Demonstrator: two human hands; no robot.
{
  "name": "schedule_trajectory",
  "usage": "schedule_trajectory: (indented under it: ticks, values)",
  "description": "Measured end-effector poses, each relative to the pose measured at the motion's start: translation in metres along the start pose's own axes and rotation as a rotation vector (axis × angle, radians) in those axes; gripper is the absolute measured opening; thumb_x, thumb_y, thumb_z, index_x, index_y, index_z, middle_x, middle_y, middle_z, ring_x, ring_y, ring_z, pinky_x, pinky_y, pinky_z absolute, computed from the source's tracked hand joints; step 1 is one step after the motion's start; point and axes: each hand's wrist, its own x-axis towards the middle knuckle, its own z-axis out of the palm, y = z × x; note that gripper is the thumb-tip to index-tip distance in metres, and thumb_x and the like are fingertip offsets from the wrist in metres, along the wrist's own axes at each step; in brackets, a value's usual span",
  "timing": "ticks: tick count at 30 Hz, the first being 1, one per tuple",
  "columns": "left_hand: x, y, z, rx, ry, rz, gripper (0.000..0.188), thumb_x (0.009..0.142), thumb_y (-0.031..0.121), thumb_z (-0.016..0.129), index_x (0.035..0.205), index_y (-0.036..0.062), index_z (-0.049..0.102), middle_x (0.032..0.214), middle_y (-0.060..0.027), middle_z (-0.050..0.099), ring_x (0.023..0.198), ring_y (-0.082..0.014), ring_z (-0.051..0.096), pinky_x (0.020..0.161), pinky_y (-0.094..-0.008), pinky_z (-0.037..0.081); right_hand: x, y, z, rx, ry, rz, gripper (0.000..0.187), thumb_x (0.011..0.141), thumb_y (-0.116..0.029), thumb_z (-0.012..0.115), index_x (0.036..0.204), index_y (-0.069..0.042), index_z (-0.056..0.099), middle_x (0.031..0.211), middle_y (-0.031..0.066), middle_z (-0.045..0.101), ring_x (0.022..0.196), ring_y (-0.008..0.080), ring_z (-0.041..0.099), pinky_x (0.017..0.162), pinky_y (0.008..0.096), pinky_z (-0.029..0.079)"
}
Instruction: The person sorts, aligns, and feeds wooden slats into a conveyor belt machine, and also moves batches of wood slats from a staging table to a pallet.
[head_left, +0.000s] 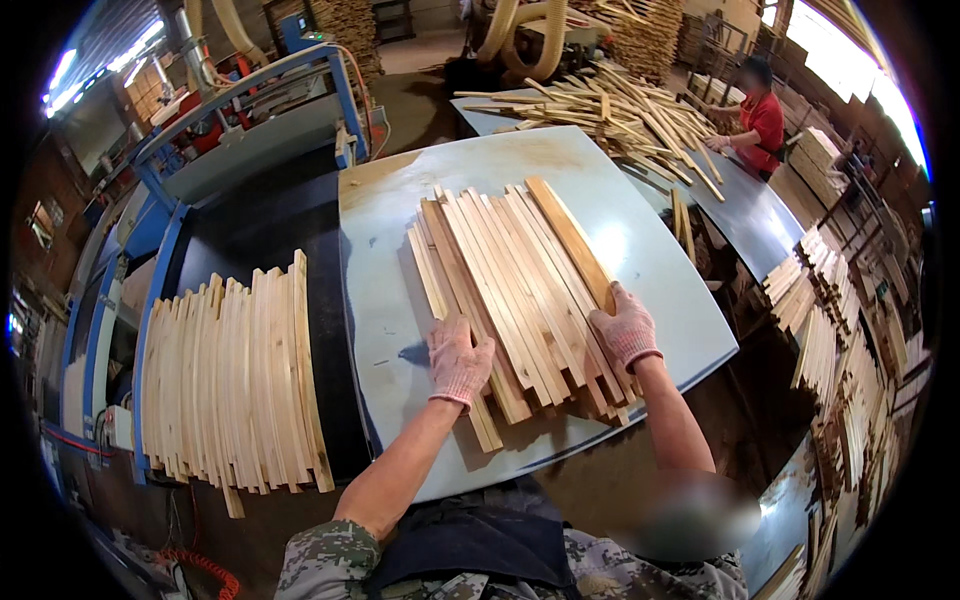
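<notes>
A bundle of pale wooden strips [520,290] lies side by side on a grey-blue metal-topped table [400,350] in front of me, their near ends uneven. My left hand [460,362], in a pinkish knit glove, is curled over the strips at the left side of the bundle. On the right side my right hand [628,325], gloved alike, grips the outer edge, its fingers at a darker, yellowish strip [570,235]. The bundle sits between both hands. Some of the fingers are hidden behind the wood.
Left of the table, a row of strips [230,380] lies on the black belt [250,220] of a blue-framed machine [345,100]. Beyond the table is a loose heap of strips [640,115], with a person in red [762,125] beside it. More strips [850,380] are stacked at right.
</notes>
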Motion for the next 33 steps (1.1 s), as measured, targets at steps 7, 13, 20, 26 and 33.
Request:
schedule_trajectory:
  ticks: [7, 13, 20, 26, 33]
  values:
    - [-0.006, -0.002, 0.005, -0.208, 0.071, 0.102, 0.071, 0.093, 0.034, 0.067, 0.15, -0.0045, 0.05, 0.137, -0.0295, 0.064, 0.127, -0.0475, 0.059, 0.113, -0.05, 0.045, 0.01, -0.003, -0.004, -0.036, 0.113, -0.127, 0.069, 0.092, -0.035, 0.067, 0.151, -0.002, 0.054, 0.113, 0.0292, 0.074, 0.106, 0.0415, 0.073, 0.096, 0.0478, 0.056]
    - [-0.006, 0.008, -0.02, -0.694, 0.114, 0.074, 0.084, 0.095, 0.03, 0.071, 0.161, -0.004, 0.033, 0.132, -0.0238, 0.068, 0.115, -0.0327, 0.067, 0.101, -0.0403, 0.054, -0.047, -0.065, 0.022, 0.719, -0.094, -0.285, 0.048, 0.099, -0.024, 0.066, 0.143, -0.006, 0.063, 0.079, 0.0191, 0.07, 0.071, 0.0316, 0.068, 0.075, 0.0427, 0.059]
    - [0.004, -0.007, -0.038, -0.888, 0.083, 0.0, 0.069, 0.092, 0.012, 0.066, 0.155, -0.0014, 0.04, 0.12, -0.0137, 0.069, 0.103, -0.0211, 0.067, 0.089, -0.035, 0.057, -0.116, -0.139, 0.004, 0.404, -0.487, -0.368, 0.064, 0.102, -0.045, 0.062, 0.153, -0.007, 0.053, 0.109, 0.0192, 0.075, 0.094, 0.0305, 0.074, 0.079, 0.0395, 0.059]
    - [0.035, -0.021, -0.029, -0.555, 0.044, -0.031, 0.06, 0.094, 0.028, 0.065, 0.145, 0.0001, 0.052, 0.121, -0.0222, 0.072, 0.107, -0.0346, 0.071, 0.096, -0.044, 0.056, -0.173, -0.039, 0.021, 0.583, -0.033, -0.233, 0.055, 0.097, -0.027, 0.072, 0.144, -0.002, 0.06, 0.099, 0.0186, 0.073, 0.089, 0.0303, 0.073, 0.08, 0.0376, 0.058]
    - [0.037, -0.014, -0.044, 0.021, -0.284, -0.002, 0.063, 0.095, 0.057, 0.058, 0.109, -0.0039, 0.068, 0.11, -0.033, 0.071, 0.109, -0.0462, 0.069, 0.094, -0.0503, 0.053, -0.206, 0.032, 0.049, 0.272, 0.337, -0.096, 0.072, 0.087, -0.013, 0.079, 0.153, -0.003, 0.053, 0.107, 0.0143, 0.069, 0.081, 0.0263, 0.066, 0.074, 0.0375, 0.056]
